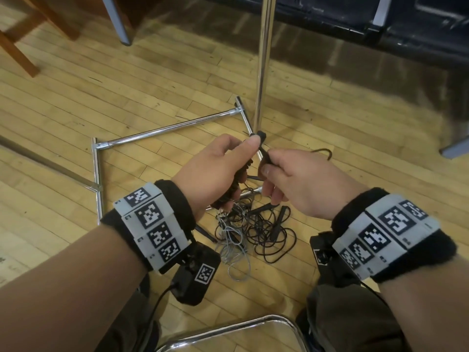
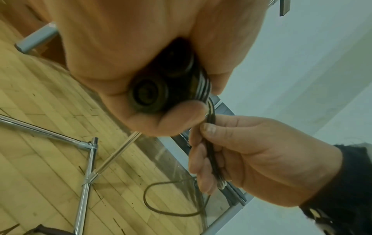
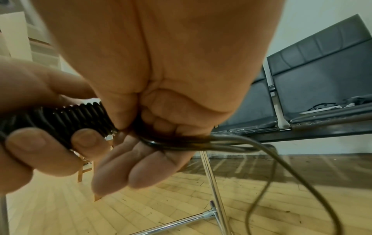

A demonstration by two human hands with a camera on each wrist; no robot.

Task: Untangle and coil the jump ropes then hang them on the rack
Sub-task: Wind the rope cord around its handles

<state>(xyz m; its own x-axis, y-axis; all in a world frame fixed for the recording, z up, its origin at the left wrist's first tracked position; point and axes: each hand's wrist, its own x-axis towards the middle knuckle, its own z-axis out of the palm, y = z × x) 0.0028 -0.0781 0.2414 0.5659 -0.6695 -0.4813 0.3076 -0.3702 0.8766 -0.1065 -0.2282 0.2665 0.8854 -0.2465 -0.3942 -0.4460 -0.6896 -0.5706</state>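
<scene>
My left hand (image 1: 228, 163) grips a pair of black jump rope handles (image 2: 159, 89) with black cord wound round them (image 3: 80, 120). My right hand (image 1: 276, 174) pinches the loose end of that cord (image 2: 211, 151) just beside the handles. A length of it trails down in a loop (image 2: 171, 198) toward the floor. Below my hands a tangled pile of black and grey jump ropes (image 1: 253, 232) lies on the wooden floor. The chrome rack stands behind it, with its upright pole (image 1: 262, 72) and floor frame (image 1: 165, 128).
Wooden chair legs (image 1: 20, 47) stand at the far left and a grey metal leg (image 1: 116, 21) beside them. A black bench (image 1: 380, 21) runs along the back right. A chrome chair frame (image 1: 228, 329) sits between my knees at the bottom.
</scene>
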